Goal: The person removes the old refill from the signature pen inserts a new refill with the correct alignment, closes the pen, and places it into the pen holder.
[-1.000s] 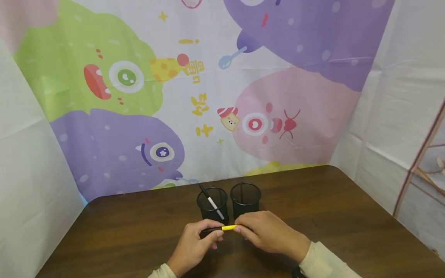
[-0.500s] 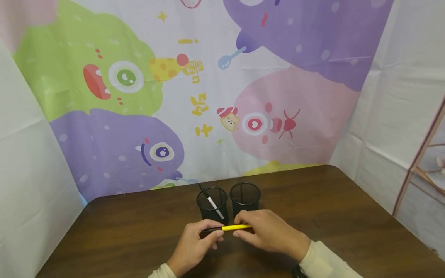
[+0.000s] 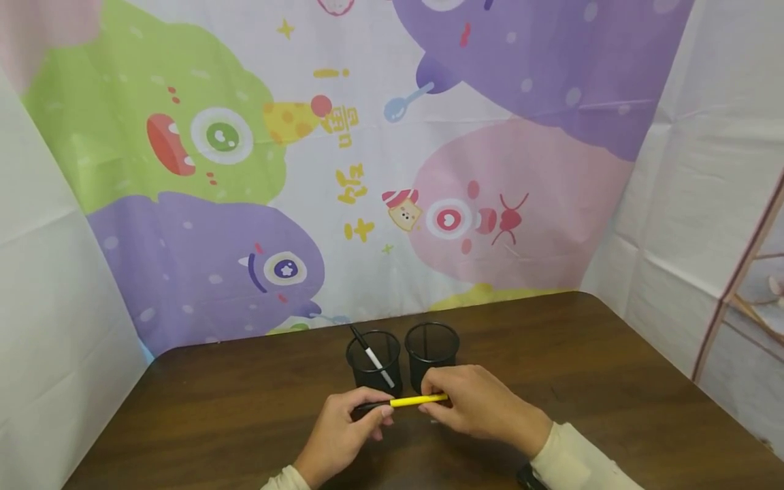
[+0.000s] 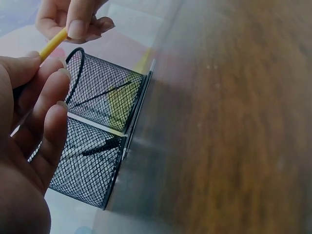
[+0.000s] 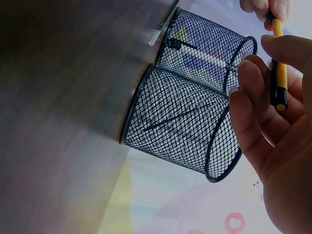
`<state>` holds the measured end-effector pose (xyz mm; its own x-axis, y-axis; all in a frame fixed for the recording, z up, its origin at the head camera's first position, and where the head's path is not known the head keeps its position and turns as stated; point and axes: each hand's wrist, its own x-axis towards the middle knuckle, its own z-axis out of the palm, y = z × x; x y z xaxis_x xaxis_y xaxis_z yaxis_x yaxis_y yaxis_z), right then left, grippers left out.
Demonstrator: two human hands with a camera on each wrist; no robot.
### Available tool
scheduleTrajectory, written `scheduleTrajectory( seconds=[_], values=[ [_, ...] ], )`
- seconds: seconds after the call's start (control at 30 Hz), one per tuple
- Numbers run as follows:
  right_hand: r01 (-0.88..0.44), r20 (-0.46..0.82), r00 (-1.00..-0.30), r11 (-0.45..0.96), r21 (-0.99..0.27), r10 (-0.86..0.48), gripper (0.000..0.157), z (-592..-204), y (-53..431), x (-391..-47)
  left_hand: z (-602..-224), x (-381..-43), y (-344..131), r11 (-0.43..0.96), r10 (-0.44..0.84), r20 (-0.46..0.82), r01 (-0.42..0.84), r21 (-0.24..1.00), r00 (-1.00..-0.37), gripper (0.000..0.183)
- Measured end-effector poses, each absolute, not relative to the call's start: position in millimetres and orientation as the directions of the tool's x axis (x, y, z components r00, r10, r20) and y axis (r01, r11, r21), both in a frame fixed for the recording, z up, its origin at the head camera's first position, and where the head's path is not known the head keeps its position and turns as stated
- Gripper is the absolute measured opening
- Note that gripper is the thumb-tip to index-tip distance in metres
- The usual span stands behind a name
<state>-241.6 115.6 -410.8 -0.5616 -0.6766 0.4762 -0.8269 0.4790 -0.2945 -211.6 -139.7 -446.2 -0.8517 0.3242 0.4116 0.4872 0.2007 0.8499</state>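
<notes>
A yellow-and-black pen (image 3: 407, 401) is held level between both hands, in front of two black mesh cups. My left hand (image 3: 343, 429) pinches its black part between thumb and forefinger. On the yellow end, the thumb and fingers of my right hand (image 3: 490, 408) grip the barrel. The right wrist view shows the pen's black-trimmed end (image 5: 281, 100) sticking out past those fingers. Behind the hands, the left cup (image 3: 363, 380) holds a marker (image 3: 378, 363) with a white body and black end, leaning to the left. The right cup (image 3: 419, 369) stands close beside it.
A thin dark stick with a clear tip (image 5: 155, 38) lies along the bases of the cups. The brown wooden table (image 3: 245, 395) ends at a printed cloth backdrop (image 3: 361, 286). White cloth walls flank both sides. A dark object (image 3: 529, 478) shows beneath the right sleeve.
My right hand has slid slightly right along the pen, so more yellow barrel shows between the hands. The left hand and the cups have stayed in place.
</notes>
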Motion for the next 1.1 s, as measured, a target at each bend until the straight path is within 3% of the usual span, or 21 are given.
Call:
scheduleTrajectory(
  seconds=[0.4,1.1],
  values=[
    [-0.865,0.526,-0.497,0.443,-0.236,-0.690,0.008,-412.6,115.3,-243.1,-446.3,-213.8,-140.1,0.228,0.320,0.378,0.458,0.859,-0.869,0.017],
    [-0.853,0.536,-0.511,0.475,-0.217,-0.672,0.007,-414.1,112.7,-240.4,-446.5,-209.8,-140.3,0.189,0.295,0.377,0.440,0.878,-0.878,0.017]
  ],
)
